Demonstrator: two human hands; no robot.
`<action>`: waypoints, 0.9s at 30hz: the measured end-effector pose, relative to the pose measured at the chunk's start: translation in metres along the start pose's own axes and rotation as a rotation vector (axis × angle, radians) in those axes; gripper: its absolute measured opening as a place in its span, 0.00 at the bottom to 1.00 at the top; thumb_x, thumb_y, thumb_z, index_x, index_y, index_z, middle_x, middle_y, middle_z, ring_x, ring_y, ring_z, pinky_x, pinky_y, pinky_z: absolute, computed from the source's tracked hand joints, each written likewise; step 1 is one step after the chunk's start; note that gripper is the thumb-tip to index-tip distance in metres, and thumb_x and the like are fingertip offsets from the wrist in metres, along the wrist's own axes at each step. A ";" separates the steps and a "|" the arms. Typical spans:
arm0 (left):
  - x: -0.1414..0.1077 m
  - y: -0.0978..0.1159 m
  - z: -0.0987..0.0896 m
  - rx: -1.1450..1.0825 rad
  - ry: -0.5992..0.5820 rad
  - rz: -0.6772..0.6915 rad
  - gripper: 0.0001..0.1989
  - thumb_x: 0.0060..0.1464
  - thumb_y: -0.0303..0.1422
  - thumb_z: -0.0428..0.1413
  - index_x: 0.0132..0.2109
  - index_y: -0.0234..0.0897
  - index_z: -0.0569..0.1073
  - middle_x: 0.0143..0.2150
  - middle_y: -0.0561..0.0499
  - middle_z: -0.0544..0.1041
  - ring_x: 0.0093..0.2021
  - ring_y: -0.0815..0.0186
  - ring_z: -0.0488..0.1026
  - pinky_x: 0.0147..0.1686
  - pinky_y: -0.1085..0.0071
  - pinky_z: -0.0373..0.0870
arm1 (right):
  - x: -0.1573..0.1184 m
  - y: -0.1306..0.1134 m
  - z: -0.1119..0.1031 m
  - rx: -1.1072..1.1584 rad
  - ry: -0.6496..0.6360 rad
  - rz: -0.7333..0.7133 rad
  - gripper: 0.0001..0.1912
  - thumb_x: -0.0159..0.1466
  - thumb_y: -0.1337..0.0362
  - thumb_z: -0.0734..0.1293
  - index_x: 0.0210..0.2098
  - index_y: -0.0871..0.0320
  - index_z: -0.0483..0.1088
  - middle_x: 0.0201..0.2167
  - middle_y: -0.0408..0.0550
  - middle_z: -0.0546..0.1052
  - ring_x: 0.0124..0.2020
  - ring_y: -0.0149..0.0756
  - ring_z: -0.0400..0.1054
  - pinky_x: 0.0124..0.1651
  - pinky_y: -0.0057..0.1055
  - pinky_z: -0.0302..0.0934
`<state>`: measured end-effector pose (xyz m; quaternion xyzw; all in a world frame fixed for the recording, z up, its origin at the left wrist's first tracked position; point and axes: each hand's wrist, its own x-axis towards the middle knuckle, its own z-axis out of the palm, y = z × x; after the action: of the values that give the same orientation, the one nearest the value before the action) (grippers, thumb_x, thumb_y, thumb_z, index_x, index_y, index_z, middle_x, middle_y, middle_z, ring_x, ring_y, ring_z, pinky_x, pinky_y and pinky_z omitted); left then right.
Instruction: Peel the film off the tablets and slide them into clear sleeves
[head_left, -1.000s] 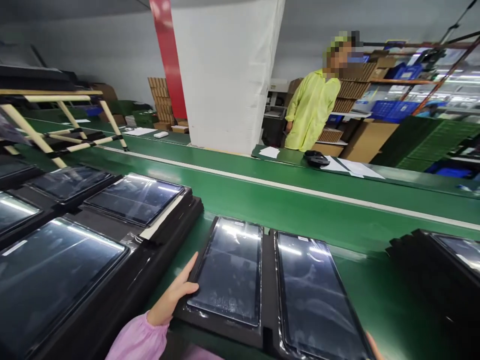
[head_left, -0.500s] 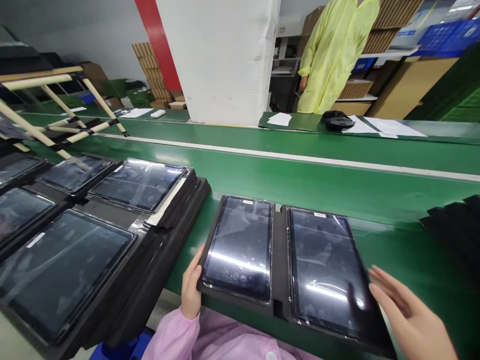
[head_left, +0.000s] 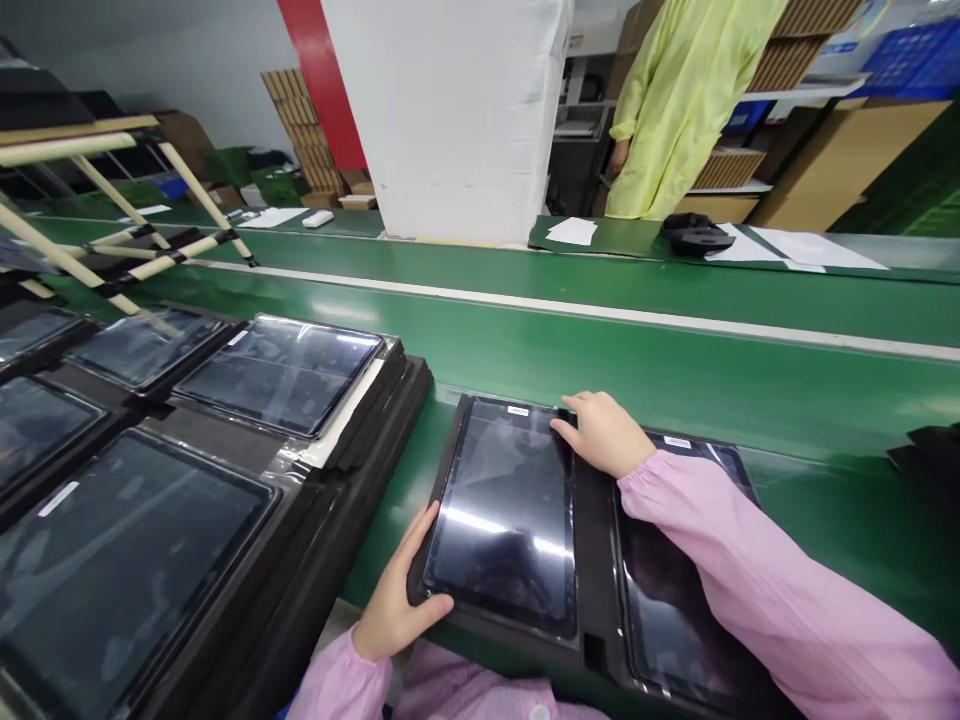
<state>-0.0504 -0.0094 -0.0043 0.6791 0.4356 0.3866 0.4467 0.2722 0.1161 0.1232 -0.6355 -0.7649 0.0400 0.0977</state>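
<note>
Two dark glass tablet panels lie side by side in a black foam tray (head_left: pixel 594 560): a left panel (head_left: pixel 510 500) and a right panel (head_left: pixel 664 610). My left hand (head_left: pixel 401 600) rests at the tray's front left corner, fingers stretched along the side and thumb apart on the near edge. Across the right panel reaches my right arm, covering part of it. The right hand (head_left: pixel 604 430) touches the far right corner of the left panel, thumb and fingers apart. Its other fingertips are partly hidden. A small white label (head_left: pixel 517 410) marks the left panel's far end.
On the left stand stacked foam trays (head_left: pixel 352 540) with several more panels. The green bench (head_left: pixel 480 360) runs across. A tube frame (head_left: pixel 150 240) stands at the far left, black foam pieces (head_left: pixel 930 470) at the right. A person in yellow (head_left: pixel 690 110) stands beyond the bench.
My right hand has left the tray's right edge and come across to the left panel's far right corner. My left thumb has come onto the tray's front left corner.
</note>
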 end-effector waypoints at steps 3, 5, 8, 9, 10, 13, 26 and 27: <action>-0.003 -0.006 0.004 -0.017 0.029 -0.005 0.42 0.53 0.47 0.61 0.70 0.45 0.57 0.72 0.41 0.57 0.71 0.42 0.52 0.67 0.43 0.51 | 0.009 0.015 0.015 0.063 0.012 -0.023 0.13 0.66 0.61 0.64 0.44 0.62 0.77 0.43 0.59 0.82 0.45 0.53 0.76 0.50 0.47 0.70; -0.006 -0.009 0.006 -0.015 0.041 -0.003 0.41 0.52 0.47 0.62 0.70 0.47 0.58 0.72 0.42 0.58 0.71 0.42 0.51 0.67 0.44 0.53 | 0.009 0.022 0.019 0.119 0.032 -0.046 0.12 0.66 0.60 0.64 0.44 0.58 0.76 0.43 0.54 0.82 0.45 0.49 0.77 0.49 0.44 0.71; -0.008 -0.009 0.006 -0.017 0.052 -0.011 0.41 0.52 0.47 0.62 0.70 0.49 0.58 0.72 0.43 0.58 0.71 0.42 0.50 0.66 0.44 0.55 | 0.008 0.028 0.019 0.181 0.076 -0.076 0.10 0.65 0.61 0.64 0.40 0.55 0.77 0.42 0.51 0.82 0.46 0.48 0.76 0.51 0.46 0.71; -0.008 -0.008 0.006 -0.020 0.050 -0.022 0.42 0.51 0.46 0.62 0.70 0.49 0.58 0.72 0.43 0.58 0.71 0.41 0.50 0.66 0.43 0.55 | 0.007 0.028 0.018 0.209 0.095 -0.094 0.10 0.65 0.61 0.64 0.38 0.55 0.77 0.42 0.51 0.83 0.47 0.48 0.76 0.52 0.47 0.70; -0.008 -0.007 0.005 -0.025 0.045 -0.033 0.42 0.51 0.46 0.63 0.70 0.47 0.58 0.72 0.42 0.57 0.71 0.40 0.50 0.66 0.43 0.55 | 0.006 0.028 0.016 0.248 0.105 -0.120 0.10 0.65 0.61 0.63 0.37 0.55 0.77 0.42 0.51 0.83 0.47 0.48 0.76 0.52 0.48 0.70; -0.006 -0.002 0.004 -0.041 0.031 -0.054 0.43 0.49 0.46 0.64 0.69 0.45 0.59 0.72 0.41 0.57 0.70 0.39 0.51 0.66 0.43 0.54 | 0.003 0.027 0.008 0.426 0.052 -0.206 0.09 0.65 0.61 0.64 0.35 0.54 0.77 0.41 0.49 0.83 0.47 0.47 0.77 0.54 0.48 0.70; 0.005 0.012 0.001 -0.013 0.054 0.037 0.42 0.50 0.48 0.63 0.69 0.48 0.60 0.71 0.39 0.58 0.69 0.40 0.57 0.64 0.45 0.59 | 0.008 0.049 -0.007 0.991 -0.284 0.022 0.16 0.57 0.51 0.74 0.23 0.55 0.72 0.31 0.50 0.83 0.39 0.46 0.79 0.48 0.44 0.72; 0.006 0.012 0.001 -0.017 0.050 0.037 0.42 0.50 0.48 0.64 0.69 0.47 0.60 0.71 0.39 0.58 0.69 0.40 0.57 0.64 0.45 0.59 | 0.008 0.049 -0.006 1.019 -0.291 0.037 0.16 0.57 0.51 0.74 0.23 0.55 0.72 0.30 0.50 0.83 0.38 0.45 0.79 0.48 0.43 0.72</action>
<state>-0.0449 -0.0069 0.0077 0.6734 0.4305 0.4154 0.4343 0.3197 0.1331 0.1212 -0.5087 -0.6428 0.4962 0.2860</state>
